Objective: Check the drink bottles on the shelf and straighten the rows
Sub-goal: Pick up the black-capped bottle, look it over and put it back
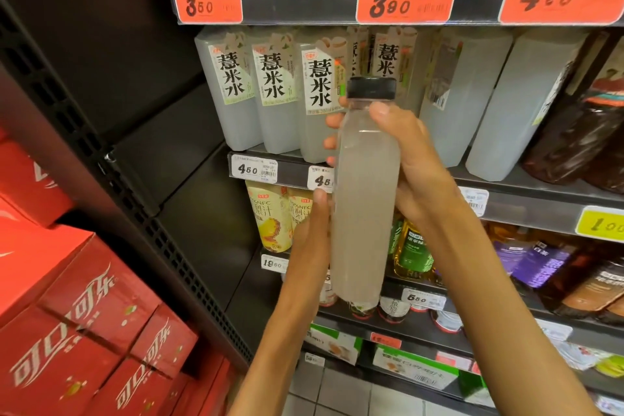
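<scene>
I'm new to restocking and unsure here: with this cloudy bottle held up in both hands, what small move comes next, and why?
Probably turn the bottle so its label faces you, then check it. The right hand grips its upper part, the left hand steadies the lower part, and only bare side shows.
</scene>
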The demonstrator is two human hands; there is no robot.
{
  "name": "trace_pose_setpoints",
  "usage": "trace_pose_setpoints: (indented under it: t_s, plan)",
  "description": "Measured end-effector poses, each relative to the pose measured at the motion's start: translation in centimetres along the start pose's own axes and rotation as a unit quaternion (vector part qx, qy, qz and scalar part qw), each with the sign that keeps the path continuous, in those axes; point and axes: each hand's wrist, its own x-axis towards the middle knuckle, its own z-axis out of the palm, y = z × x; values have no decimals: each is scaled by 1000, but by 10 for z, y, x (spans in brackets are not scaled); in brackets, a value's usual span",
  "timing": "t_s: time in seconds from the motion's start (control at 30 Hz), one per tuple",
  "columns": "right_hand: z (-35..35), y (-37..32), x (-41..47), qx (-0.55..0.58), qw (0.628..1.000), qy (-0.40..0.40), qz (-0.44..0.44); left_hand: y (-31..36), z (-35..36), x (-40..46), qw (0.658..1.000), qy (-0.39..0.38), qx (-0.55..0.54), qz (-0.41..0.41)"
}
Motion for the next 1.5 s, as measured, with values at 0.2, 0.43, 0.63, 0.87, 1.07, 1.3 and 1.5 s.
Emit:
trace_pose_setpoints:
  t_s: [0.2, 0.43, 0.63, 0.87, 1.07, 1.3, 1.5]
  plan:
    - [0, 2, 0, -37, 998, 54, -23, 2, 7, -3, 994, 2, 72, 78]
    - [-8, -6, 4, -13, 999, 32, -4, 5, -12, -14, 996, -86, 26, -1]
    - [-4, -10, 7, -20, 998, 43, -39, 3, -8, -13, 991, -124, -27, -38]
    - [-4, -14, 8, -51, 993, 110, -9, 22, -10, -5, 997, -58, 58, 15]
    - [-9, -12, 7, 6, 995, 86, 58, 30, -5, -14, 996, -70, -36, -40]
    - [-6, 1, 4, 145, 967, 117, 174, 37, 1, -25, 975, -128, -163, -79]
    - [-9, 6, 4, 122, 953, 145, 236, 42, 0, -29, 962, -137, -215, -96]
